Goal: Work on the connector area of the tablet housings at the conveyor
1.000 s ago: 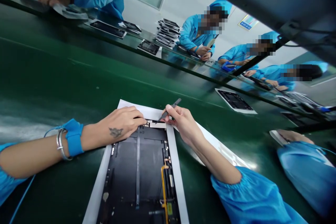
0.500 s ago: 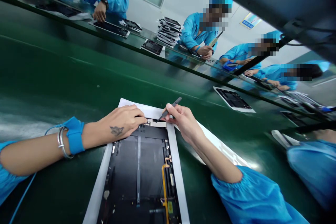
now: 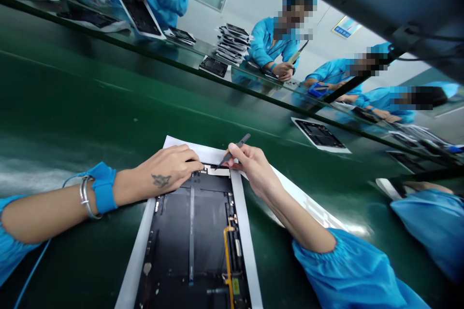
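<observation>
An opened tablet (image 3: 174, 231) with black inner parts, an orange flex cable (image 3: 227, 251) and a grey strip down its middle lies on white paper in front of me. My right hand (image 3: 253, 166) pinches dark tweezers (image 3: 235, 148) at a slant. Their tip points at a white strip (image 3: 219, 172) along the tablet's far edge; whether it touches I cannot tell. At that edge's left corner rests my left hand (image 3: 174, 169), fingers bent and closed together, its fingertips on small parts there. What those fingertips hold, if anything, is hidden.
A white sheet (image 3: 304, 198) lies to the right on the green table (image 3: 90, 106). Another tablet part (image 3: 321, 134) sits beyond it. A stack of tablet parts (image 3: 234, 43) stands across the divider, where several co-workers sit. A blue wrist cord (image 3: 36, 260) trails from my left wrist.
My hands and the tweezers have stayed almost still. Across the table, a co-worker has lifted a tablet part from the bench and holds it tilted. A sleeve at the right has shifted slightly.
</observation>
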Demonstrator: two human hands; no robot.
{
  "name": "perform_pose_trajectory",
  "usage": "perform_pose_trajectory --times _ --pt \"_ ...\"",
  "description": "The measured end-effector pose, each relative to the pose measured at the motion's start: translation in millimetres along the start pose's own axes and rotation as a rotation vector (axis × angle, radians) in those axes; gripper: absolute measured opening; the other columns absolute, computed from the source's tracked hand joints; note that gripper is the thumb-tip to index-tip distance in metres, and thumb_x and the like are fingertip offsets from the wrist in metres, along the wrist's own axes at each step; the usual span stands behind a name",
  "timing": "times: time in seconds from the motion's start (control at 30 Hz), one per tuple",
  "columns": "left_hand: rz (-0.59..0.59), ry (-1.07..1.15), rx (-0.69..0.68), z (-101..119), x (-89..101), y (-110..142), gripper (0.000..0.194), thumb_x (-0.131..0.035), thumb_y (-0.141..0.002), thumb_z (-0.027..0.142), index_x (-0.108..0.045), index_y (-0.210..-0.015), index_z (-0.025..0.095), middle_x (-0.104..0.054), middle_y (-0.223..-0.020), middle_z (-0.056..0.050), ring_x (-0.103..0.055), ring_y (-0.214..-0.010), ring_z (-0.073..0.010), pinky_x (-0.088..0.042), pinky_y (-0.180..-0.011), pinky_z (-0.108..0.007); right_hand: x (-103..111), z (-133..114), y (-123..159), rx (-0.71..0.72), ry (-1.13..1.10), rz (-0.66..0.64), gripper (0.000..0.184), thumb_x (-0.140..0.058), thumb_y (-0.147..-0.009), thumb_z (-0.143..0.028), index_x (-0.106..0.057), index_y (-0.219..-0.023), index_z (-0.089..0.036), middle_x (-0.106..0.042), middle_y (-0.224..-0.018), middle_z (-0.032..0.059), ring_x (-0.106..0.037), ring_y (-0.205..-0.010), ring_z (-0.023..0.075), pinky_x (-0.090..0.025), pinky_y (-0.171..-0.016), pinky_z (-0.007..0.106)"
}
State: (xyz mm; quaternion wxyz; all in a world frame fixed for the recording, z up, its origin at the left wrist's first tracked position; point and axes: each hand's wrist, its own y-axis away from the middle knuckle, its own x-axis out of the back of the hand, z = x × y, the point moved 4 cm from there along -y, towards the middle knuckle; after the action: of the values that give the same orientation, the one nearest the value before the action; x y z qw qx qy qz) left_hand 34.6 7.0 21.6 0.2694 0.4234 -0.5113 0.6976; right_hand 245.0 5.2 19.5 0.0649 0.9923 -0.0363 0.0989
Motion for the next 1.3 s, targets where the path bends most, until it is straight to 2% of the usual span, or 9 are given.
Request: perform_pose_trajectory --times 0.33,0.6,0.77,0.93,1.07,1.2,1.3 --pt "-0.072 0.006 0.017 -2.2 -3.8 -1.1 0.040 -0.042 -0.093 0.002 -0.066 -0.120 0.018 -0.064 -0.105 -0.008 -0.059 -0.096 -0.0215 -0.053 -0.082 -0.033 0.8 0.2 0.3 -0.003 0.006 -0.001 0.059 -0.077 -0.064 -0.075 -0.058 -0.057 -0.020 -0.062 -0.061 0.0024 -0.060 -0.067 0.0180 -0.051 -0.074 0.033" --pt "-0.043 0.009 0.028 -2.0 -1.7 2.5 0.027 -0.047 -0.098 0.009 -0.069 -0.112 0.014 -0.068 -0.105 -0.009 -0.062 -0.095 -0.0213 -0.053 -0.086 -0.034 0.0 0.4 0.2 0.003 0.030 -0.022 0.059 -0.075 -0.069 -0.074 -0.058 -0.057 -0.019 -0.060 -0.062 0.0021 -0.059 -0.066 0.0169 -0.048 -0.072 0.031" --pt "-0.078 0.015 0.024 -2.7 -2.9 1.2 0.039 -0.043 -0.094 0.003 -0.066 -0.121 0.018 -0.063 -0.105 -0.009 -0.058 -0.095 -0.0224 -0.052 -0.082 -0.035 0.1 1.2 -0.3 0.034 0.073 0.002 0.059 -0.072 -0.071 -0.075 -0.058 -0.059 -0.019 -0.061 -0.061 0.0022 -0.057 -0.063 0.0160 -0.047 -0.068 0.031" --pt "-0.120 -0.005 0.036 -2.8 -2.4 -0.5 0.040 -0.042 -0.092 0.002 -0.067 -0.120 0.017 -0.061 -0.105 -0.010 -0.057 -0.095 -0.0228 -0.052 -0.081 -0.035 1.4 1.2 -0.4 0.116 0.159 0.020 0.057 -0.068 -0.076 -0.074 -0.060 -0.064 -0.019 -0.061 -0.060 0.0015 -0.053 -0.057 0.0146 -0.042 -0.061 0.029" --pt "-0.121 -0.015 0.029 -3.1 -3.2 0.0 0.040 -0.042 -0.092 0.001 -0.066 -0.119 0.017 -0.061 -0.103 -0.009 -0.056 -0.094 -0.0214 -0.051 -0.079 -0.032 4.0 2.8 4.1 0.173 0.160 0.056 0.053 -0.065 -0.081 -0.071 -0.063 -0.069 -0.019 -0.062 -0.061 0.0014 -0.061 -0.062 0.0178 -0.046 -0.064 0.030" --pt "-0.068 -0.038 0.000 -2.2 -3.5 0.8 0.035 -0.046 -0.092 0.003 -0.067 -0.117 0.015 -0.062 -0.100 -0.009 -0.057 -0.092 -0.0220 -0.052 -0.078 -0.033 1.4 -1.7 17.5 0.272 0.128 0.115 0.048 -0.063 -0.085 -0.068 -0.067 -0.079 -0.021 -0.068 -0.075 0.0044 -0.067 -0.074 0.0225 -0.052 -0.070 0.032" --pt "-0.056 -0.043 -0.004 -0.7 -2.4 0.6 0.033 -0.046 -0.093 0.003 -0.067 -0.116 0.014 -0.064 -0.099 -0.009 -0.058 -0.092 -0.0220 -0.052 -0.080 -0.034 -7.5 -8.6 27.4 0.382 0.220 0.079 0.045 -0.060 -0.089 -0.065 -0.069 -0.079 -0.022 -0.071 -0.083 0.0060 -0.066 -0.075 0.0227 -0.052 -0.067 0.032"
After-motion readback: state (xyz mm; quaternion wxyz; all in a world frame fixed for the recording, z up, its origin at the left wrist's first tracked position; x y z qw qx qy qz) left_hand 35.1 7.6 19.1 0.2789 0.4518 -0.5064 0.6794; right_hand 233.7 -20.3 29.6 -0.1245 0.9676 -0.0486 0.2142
